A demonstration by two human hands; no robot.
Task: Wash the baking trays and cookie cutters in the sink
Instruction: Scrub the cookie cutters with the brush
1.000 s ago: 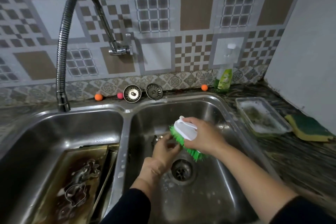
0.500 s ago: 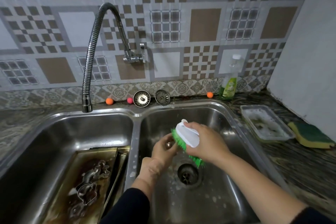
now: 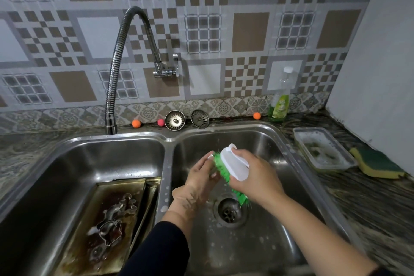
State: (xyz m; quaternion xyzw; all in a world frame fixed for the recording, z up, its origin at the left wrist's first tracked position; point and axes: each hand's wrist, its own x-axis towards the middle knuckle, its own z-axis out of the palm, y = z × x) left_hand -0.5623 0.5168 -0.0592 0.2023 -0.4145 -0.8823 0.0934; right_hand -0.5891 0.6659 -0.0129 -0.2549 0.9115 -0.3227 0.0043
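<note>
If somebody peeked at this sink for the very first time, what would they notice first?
Probably the bright green brush with a white grip, held by the right hand over the right basin while the left hand holds something small against its bristles. Next, the greasy brown baking tray in the left basin, with metal cookie cutters lying on it. The curved faucet stands above.

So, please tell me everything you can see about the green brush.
The scrub brush has a white plastic body and bright green bristles. The right hand grips its white back, holding it tilted above the right sink basin, over the drain. Its bristles face the left hand, whose fingers meet them around something small I cannot identify.
</note>
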